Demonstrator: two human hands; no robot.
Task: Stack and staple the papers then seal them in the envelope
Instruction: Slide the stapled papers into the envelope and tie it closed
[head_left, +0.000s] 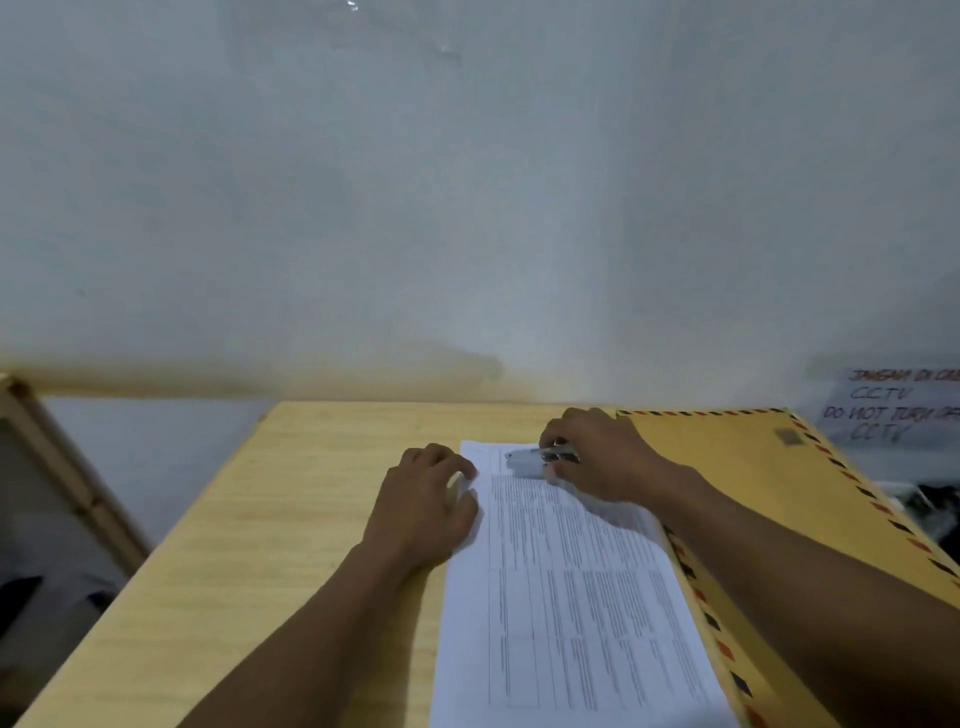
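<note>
Desk (311, 493) | left hand (426, 509) pinches papers (571, 597) edge | right hand (602, 457) grips stapler (540, 457)

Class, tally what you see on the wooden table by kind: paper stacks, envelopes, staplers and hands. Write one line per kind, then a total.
paper stack: 1 (number of sheets cannot be told)
envelope: 1
stapler: 1
hands: 2, the left hand and the right hand
Total: 5
</note>
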